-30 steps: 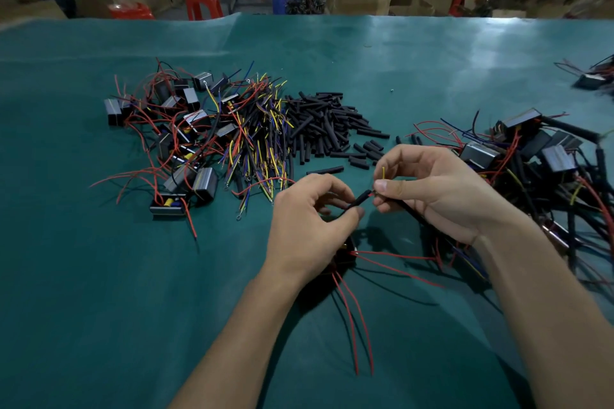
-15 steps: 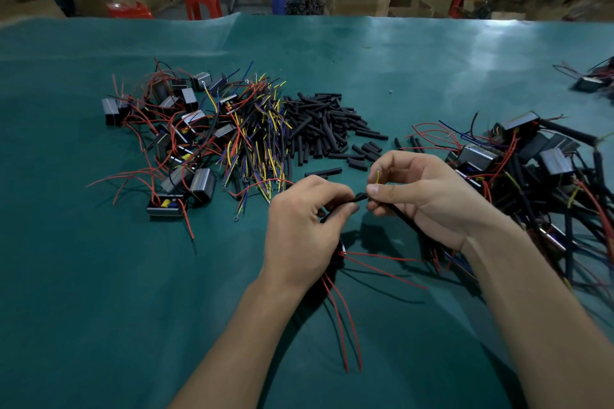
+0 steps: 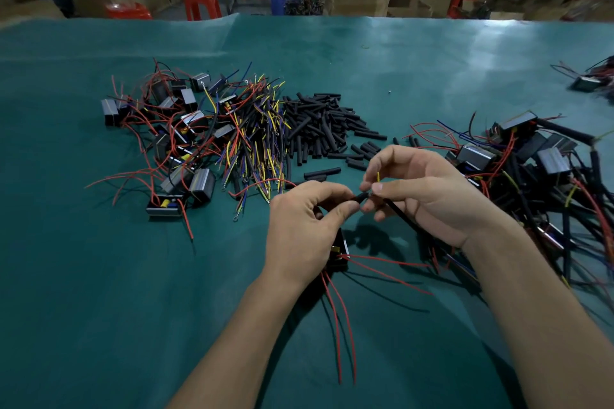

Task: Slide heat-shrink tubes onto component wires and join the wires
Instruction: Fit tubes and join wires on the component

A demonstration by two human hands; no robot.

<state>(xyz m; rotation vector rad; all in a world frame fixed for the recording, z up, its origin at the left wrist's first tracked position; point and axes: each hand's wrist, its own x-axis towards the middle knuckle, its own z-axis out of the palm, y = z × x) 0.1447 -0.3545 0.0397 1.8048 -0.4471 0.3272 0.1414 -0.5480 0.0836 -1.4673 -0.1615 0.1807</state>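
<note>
table: green cloth table (image 3: 99, 292), work happens near the front middle.
finished pile: right side, component boxes with wires already sleeved (image 3: 538, 176), just beside the right wrist.
unworked pile: left side, small boxed components with red leads (image 3: 172, 143), well apart from the hands.
loose wire bundle: yellow/blue/red/black cut wires (image 3: 255, 133), between the unworked pile and the tubes.
tube stock: heap of black heat-shrink tubes (image 3: 325, 123), just beyond the hands, easy reach.
component in work: black box (image 3: 342, 252) under the left palm, mostly hidden; its red leads (image 3: 345, 325) trail toward the viewer and to the right.
left hand: left hand (image 3: 305, 226), thumb and index closed in a pinch on the end of a black tube (image 3: 357, 199); other fingers curled.
right hand: right hand (image 3: 428, 192), thumb and fingers pinch a black wire (image 3: 398, 214) right at the tube mouth; a yellow wire tip (image 3: 378, 177) sticks up between its fingers.
contact: tube end and wire end meet between the two thumbs; cannot tell if the wire is inside yet.
step (judged): feeding wire into the tube.
how to do it well: keep both pinches close to the ends so the wire doesn't buckle; line the wire up with the tube bore; push in short strokes, re-gripping; keep the yellow tip out of the way; run the tube clear of the bare end so the join can be made.
risk: strands fray and catch on the tube lip; the box drags on its leads.
</note>
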